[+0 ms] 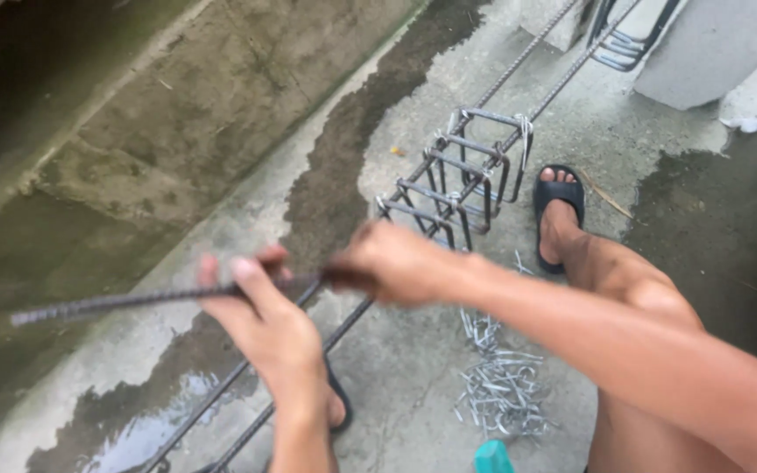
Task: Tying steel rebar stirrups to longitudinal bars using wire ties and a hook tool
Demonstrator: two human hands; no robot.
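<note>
I am crouching over the wet grey concrete floor (413,368), where 2 long ribbed steel bars (357,311) are carrying square rebar stirrups (457,175). My left hand (265,315) is wrapping its grip around a short ribbed rod (107,304), keeping it level; my right hand (396,263), blurred, is clenching its other end. Cut wire ties (497,385) are lying by my sandalled foot (558,215).

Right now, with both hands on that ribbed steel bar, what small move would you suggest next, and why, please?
Probably steady the ribbed bar before anything else. The left hand and the right hand both grip it near one end, so its long free end sticks out unsupported to the left, above the wet concrete, clear of the stirrup cage.
</note>
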